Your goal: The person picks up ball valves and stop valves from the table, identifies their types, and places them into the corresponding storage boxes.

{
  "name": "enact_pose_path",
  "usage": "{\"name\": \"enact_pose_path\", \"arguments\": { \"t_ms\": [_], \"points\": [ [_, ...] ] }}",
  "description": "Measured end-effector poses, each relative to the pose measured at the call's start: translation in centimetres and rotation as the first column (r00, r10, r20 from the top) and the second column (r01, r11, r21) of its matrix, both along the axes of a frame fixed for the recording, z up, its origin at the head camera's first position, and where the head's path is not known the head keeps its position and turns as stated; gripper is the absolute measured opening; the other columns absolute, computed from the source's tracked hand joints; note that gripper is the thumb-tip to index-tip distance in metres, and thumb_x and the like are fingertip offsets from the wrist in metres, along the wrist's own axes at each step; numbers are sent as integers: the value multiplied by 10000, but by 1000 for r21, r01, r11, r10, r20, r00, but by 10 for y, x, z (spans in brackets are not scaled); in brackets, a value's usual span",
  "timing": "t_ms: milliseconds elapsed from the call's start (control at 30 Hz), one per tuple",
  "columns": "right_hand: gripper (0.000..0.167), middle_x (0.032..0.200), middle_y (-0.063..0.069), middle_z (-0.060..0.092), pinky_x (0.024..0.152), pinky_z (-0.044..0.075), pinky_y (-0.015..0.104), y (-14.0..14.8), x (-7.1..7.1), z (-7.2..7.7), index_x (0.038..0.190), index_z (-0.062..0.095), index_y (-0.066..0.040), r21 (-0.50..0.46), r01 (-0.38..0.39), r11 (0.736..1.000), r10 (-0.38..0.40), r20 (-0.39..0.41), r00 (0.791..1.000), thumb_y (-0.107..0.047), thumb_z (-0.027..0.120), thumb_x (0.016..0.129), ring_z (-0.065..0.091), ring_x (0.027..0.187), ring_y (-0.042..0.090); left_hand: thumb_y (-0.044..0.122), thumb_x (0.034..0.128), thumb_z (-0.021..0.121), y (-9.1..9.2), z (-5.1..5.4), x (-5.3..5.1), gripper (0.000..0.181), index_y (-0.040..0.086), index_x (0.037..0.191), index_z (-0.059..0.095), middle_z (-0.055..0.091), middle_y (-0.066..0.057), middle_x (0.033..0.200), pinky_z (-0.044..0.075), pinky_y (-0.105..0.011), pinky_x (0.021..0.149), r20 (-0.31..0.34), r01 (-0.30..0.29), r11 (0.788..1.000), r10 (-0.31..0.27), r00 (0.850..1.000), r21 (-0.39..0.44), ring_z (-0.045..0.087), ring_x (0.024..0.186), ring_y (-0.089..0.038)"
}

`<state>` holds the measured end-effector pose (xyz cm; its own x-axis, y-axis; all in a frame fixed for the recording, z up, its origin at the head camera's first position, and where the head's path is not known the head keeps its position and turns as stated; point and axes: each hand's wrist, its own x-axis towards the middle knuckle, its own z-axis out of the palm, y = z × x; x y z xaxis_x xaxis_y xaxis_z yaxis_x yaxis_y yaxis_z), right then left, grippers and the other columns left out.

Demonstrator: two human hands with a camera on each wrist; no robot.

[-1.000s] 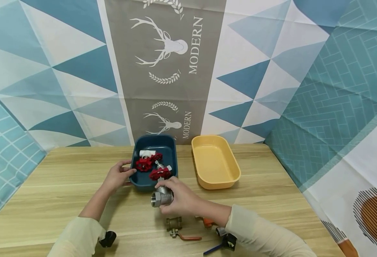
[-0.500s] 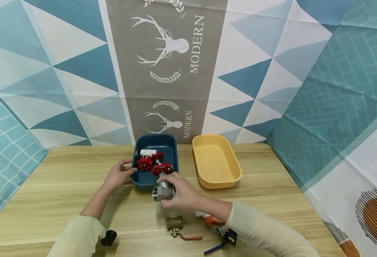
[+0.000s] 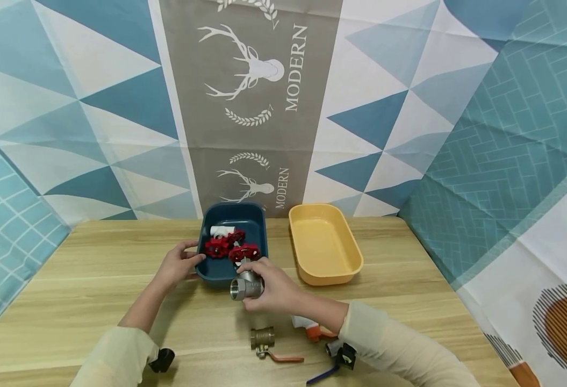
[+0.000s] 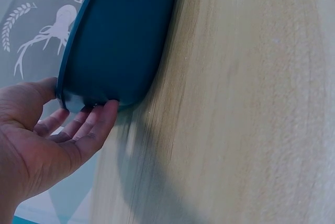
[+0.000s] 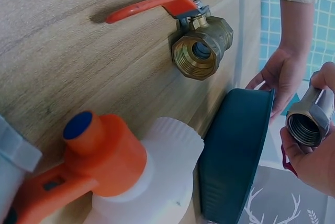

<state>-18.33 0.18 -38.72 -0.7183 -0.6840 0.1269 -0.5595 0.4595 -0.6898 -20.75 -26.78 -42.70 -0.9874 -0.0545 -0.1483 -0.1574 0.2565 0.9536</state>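
Observation:
My right hand (image 3: 277, 290) grips the silver metal body of a gate valve (image 3: 246, 287) over the near edge of a dark blue bin (image 3: 256, 228). The valve's red handwheel (image 3: 244, 252) points into the bin, and its threaded opening (image 5: 304, 129) shows in the right wrist view. At the bin's left side, my left hand (image 3: 177, 267) pinches the rim, thumb at the edge and fingers (image 4: 94, 130) against the outer wall. Inside lie red-handled valves (image 3: 217, 248) and a white fitting (image 3: 222, 231), partly hidden by one another.
A yellow bin (image 3: 328, 279) stands right of the blue one. Nearer me lie a brass ball valve (image 3: 262, 337) with a red lever, a white plastic valve with an orange handle (image 3: 314, 332), and a valve with a blue lever (image 3: 323, 375). A patterned backdrop rises behind the table.
My right hand has carried the gate valve slightly forward and right, its handwheel now farther over the blue bin. My left hand stays at the bin's rim.

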Motion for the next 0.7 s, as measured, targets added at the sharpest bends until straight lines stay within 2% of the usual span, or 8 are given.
{"name": "enact_pose_path", "arguments": {
  "t_ms": [267, 700],
  "points": [
    [538, 1050, 22, 511, 733, 453, 148, -1, -3, -2, 1222, 557, -203, -14, -2, 1000, 2, -25, 1000, -168, 753, 722, 483, 871, 84, 146, 952, 530, 1, -1, 3, 546, -17, 1414, 290, 465, -337, 1283, 567, -451, 772, -4, -6, 1000, 6, 1000, 5, 653, 938, -235],
    [554, 1030, 18, 499, 742, 446, 154, 1, -11, -1, 1236, 554, -169, -7, 13, 1000, -13, -38, 999, -175, 747, 717, 472, 871, 89, 156, 956, 528, 1, 0, 0, 545, -5, 1419, 291, 461, -329, 1284, 569, -443, 771, 3, -7, 1000, 7, 1000, -5, 650, 953, -252]
  ]
}}
